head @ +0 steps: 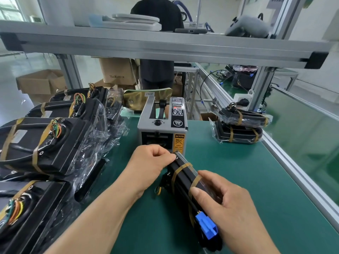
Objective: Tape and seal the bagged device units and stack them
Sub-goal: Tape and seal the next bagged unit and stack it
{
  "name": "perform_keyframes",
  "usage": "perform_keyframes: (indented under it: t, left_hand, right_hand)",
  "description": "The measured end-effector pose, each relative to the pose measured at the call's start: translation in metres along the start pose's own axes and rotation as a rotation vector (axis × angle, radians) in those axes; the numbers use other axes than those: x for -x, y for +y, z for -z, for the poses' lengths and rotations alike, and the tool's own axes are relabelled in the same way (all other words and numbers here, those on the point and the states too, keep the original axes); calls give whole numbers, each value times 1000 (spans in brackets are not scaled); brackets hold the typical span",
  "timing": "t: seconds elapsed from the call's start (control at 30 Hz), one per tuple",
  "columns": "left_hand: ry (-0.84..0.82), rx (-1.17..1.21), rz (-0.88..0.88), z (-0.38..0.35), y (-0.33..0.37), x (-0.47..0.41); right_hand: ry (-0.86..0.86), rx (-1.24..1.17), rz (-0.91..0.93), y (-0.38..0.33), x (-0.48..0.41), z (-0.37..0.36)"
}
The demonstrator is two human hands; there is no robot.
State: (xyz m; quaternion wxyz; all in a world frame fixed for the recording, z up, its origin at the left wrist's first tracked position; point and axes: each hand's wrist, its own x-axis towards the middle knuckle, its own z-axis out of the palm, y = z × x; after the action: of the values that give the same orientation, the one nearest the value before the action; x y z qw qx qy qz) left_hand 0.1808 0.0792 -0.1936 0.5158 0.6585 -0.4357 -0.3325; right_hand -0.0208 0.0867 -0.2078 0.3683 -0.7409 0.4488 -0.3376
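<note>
bagged device unit [183,182] is right in the middle of the green mat [247,180], standing on its long edge and running from just in front of the tape dispenser [162,125] back toward the camera. it's a black slab in clear plastic with two brownish tape bands [180,168] wrapped round it and a blue connector [207,226] poking out at the near end.

left hand [152,163] has its fingers curled in, pinching the far top corner of the unit, pretty much up against the dispenser's front. can't tell if there's a fresh bit of tape in that pinch. right hand [231,206] is wrapped over the near half, thumb lying on the nearer tape band and fingers down the far side, so it's gripping the unit too.

dispenser is a grey box with a black control panel, a knob and a yellow caution sticker. off to the right, near the bench's edge rail, two taped units [240,129] sit stacked one on the other. on the left there's a whole pile of bagged units [47,142] in crinkly plastic, coloured wires showing.

behind the dispenser there's a shiny gold bag [135,99], some cardboard boxes [119,70], and a person in dark clothes [157,15] standing beyond the bench. an aluminium shelf [165,46] runs across overhead.
</note>
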Motion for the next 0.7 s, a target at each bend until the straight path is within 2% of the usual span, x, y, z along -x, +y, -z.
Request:
perform_keyframes:
  t: [0.4, 0.5, 0.7]
  left_hand:
    - [56, -107, -2, 3, -1, -4]
    - [45, -2, 57, -1, -3, -3]
    - [-36, 352, 243, -3, -7, -5]
  right_hand:
    - [10, 62, 19, 2, 1, -1]
    - [17, 76, 23, 2, 2, -4]
    - [23, 40, 11, 4, 1, -2]
